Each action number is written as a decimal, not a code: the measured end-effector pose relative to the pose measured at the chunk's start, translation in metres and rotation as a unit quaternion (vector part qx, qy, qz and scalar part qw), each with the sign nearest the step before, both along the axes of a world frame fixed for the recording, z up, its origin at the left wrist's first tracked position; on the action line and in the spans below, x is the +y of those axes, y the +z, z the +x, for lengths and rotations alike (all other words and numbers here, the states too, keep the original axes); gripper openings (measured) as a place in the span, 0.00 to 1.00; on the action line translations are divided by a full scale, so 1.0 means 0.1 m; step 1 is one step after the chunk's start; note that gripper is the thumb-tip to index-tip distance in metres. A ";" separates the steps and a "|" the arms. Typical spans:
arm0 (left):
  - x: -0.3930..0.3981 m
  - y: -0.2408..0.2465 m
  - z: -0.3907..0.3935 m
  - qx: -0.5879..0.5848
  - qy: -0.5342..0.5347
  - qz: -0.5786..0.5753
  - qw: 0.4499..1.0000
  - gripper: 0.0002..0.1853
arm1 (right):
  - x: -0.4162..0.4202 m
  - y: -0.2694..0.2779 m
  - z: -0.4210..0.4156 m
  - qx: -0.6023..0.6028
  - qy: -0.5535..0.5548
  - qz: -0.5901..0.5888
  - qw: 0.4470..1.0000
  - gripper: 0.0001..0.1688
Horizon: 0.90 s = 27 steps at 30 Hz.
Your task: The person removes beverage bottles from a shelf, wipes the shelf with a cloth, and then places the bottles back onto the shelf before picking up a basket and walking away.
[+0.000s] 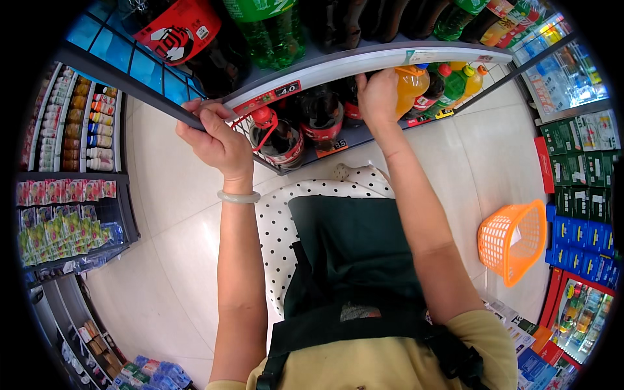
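My left hand [212, 131] holds the front left corner of a dark metal shelf, near the end of its pale price rail [336, 75]; a bracelet is on that wrist. My right hand [379, 97] reaches under the rail, its fingertips at the rail's lower edge, between dark soda bottles and a bottle of orange drink [411, 87]. Whether those fingers grip anything is hidden. Below the rail, a large cola bottle with a red cap and handle [278, 139] stands at the left, beside another dark soda bottle [321, 117]. Large cola [183, 34] and green soda bottles [265, 31] line the upper shelf.
An orange plastic basket [524, 243] sits on the tiled floor at right. Beyond it are stacked green cartons [580, 165], blue packs [582, 243] and a glass-front cooler [582, 312]. Shelves with small bottles [101, 131] and snack packs [66, 192] stand at left.
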<state>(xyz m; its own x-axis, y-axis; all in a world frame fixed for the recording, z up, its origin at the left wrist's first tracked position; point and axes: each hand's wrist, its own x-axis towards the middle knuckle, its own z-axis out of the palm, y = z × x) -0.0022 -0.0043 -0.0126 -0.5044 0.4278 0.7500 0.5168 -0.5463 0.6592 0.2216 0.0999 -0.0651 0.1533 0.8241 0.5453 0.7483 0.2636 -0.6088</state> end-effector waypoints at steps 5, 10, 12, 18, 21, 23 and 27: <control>0.04 -0.02 0.01 -0.006 -0.005 0.033 0.999 0.06 | 0.11 -0.08 0.09 -0.058 0.025 0.017 0.998 0.28; 0.00 -0.01 0.00 -0.001 -0.010 0.007 1.000 0.07 | 0.26 -0.04 0.36 -0.099 0.153 -0.037 0.983 0.27; -0.01 0.00 0.00 -0.003 -0.010 0.004 1.000 0.07 | 0.26 0.03 0.42 -0.070 0.184 -0.080 0.977 0.27; -0.01 0.00 0.00 -0.015 0.001 0.010 1.000 0.07 | 0.24 0.10 0.55 -0.079 0.224 -0.116 0.964 0.29; -0.02 -0.01 0.00 -0.020 0.001 0.010 1.000 0.07 | 0.23 0.16 0.59 -0.079 0.257 -0.155 0.951 0.29; -0.01 0.00 0.00 -0.021 -0.006 0.011 1.000 0.08 | 0.25 0.16 0.61 -0.066 0.264 -0.133 0.953 0.28; -0.02 -0.03 -0.03 -0.013 -0.001 0.012 1.000 0.09 | 0.11 0.17 0.53 -0.018 0.232 -0.126 0.964 0.31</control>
<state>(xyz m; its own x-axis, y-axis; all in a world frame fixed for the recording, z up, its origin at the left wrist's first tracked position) -0.0055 -0.0060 -0.0156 -0.5230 0.4117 0.7463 0.4978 -0.5632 0.6595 0.2742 0.1109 -0.0478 -0.2802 0.9063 0.3163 0.6074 0.4225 -0.6727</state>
